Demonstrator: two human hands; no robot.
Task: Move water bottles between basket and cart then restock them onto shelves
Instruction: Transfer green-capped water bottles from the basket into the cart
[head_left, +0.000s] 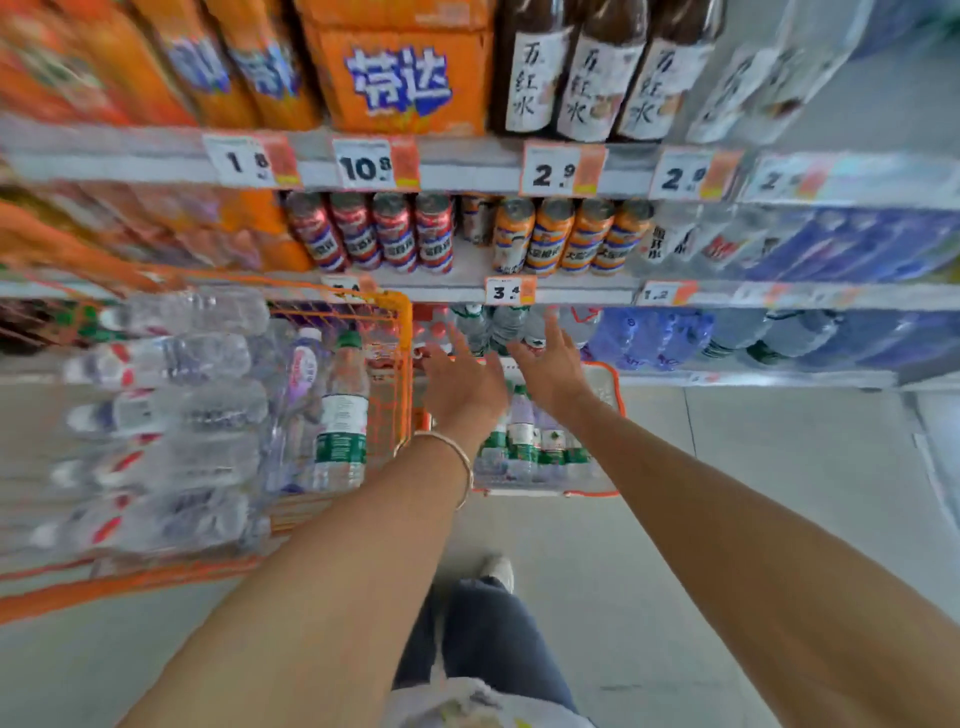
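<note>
left hand (462, 387) and right hand (548, 364) spread empty over basket (619, 395); its water bottles (521, 431) likely heavy, slick, squashy: grip mid-body

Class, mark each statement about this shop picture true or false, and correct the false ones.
1. The left hand and right hand each grip a bottle. False: both are open and hold nothing.
2. The cart holds water bottles. True.
3. The bracelet is on the right wrist. False: it is on the left wrist.
4. The basket stands on the floor, below the hands. True.
</note>
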